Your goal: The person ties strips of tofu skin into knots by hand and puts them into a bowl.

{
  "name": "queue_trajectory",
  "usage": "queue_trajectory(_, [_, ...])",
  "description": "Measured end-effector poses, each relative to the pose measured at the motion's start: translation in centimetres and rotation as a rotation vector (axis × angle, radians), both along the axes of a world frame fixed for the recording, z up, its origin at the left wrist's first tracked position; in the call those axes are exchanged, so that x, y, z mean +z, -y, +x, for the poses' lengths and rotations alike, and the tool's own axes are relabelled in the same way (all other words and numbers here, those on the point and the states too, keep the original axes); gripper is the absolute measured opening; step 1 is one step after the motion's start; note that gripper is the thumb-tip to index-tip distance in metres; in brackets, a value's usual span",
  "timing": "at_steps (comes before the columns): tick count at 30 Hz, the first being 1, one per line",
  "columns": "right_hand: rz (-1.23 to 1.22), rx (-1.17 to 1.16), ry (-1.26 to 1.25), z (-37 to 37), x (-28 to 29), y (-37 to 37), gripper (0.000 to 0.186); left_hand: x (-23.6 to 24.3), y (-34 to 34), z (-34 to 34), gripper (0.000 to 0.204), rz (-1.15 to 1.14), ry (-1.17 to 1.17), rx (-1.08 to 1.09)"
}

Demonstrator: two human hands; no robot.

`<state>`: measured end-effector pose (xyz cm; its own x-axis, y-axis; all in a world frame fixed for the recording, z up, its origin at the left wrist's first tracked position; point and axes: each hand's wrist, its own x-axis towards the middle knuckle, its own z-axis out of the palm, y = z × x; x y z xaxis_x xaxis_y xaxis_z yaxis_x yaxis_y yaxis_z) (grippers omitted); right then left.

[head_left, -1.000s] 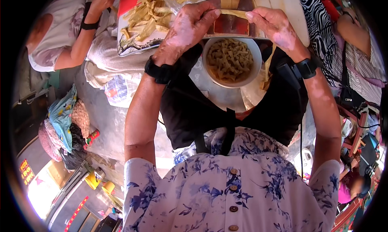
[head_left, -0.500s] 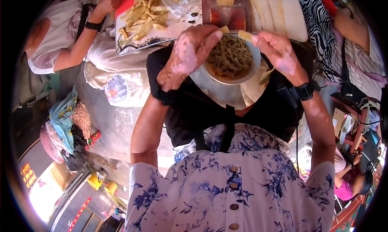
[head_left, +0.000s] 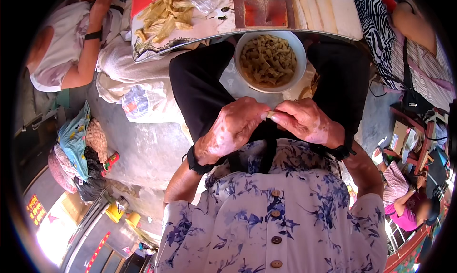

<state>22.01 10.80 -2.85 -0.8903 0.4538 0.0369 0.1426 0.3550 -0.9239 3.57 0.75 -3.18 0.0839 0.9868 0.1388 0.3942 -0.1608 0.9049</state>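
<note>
Pinching the small yellowish strip between left hand and right hand, on the body side of the bowl, I judge it light, pliable and easily torn, best gripped at its ends.

Left hand and right hand pinch pale strip

Strips at left on the tabletop, pieces in a bowl between the legs, hands between bowl and shirt

The bowl looks smooth and glossy, the strips matt and wrinkled, the bag shiny plastic, the shirt matt cloth.
</note>
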Motion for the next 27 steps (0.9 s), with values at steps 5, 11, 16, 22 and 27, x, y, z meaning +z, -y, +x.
queue_trajectory(5, [0.191, 0.070, 0.015, -0.9, -1.1, 1.1, 0.021, 1.0, 1.9, -3.0, 0.011, -0.048, -0.017, 0.038])
queue_trajectory(11, [0.141, 0.106, 0.002, -2.7, -2.0, 1.8, 0.020, 3.1, 1.6, -3.3, 0.026, -0.022, -0.560, 0.105])
queue_trajectory(16, [0.107, 0.093, -0.056, -2.9, -2.7, 1.8, 0.018, 2.2, 0.8, -0.4, 0.031, -0.068, -0.250, -0.020])
queue_trajectory(22, [-0.099, 0.220, 0.006, -1.1, -1.4, 1.9, 0.022, 2.8, 2.0, -1.1, 0.023, -0.143, -0.241, -0.171])
queue_trajectory(27, [-0.059, 0.318, 0.070, -1.3, -1.6, 2.5, 0.028, 3.4, 4.2, -2.9, 0.011, -0.198, -0.342, -0.298])
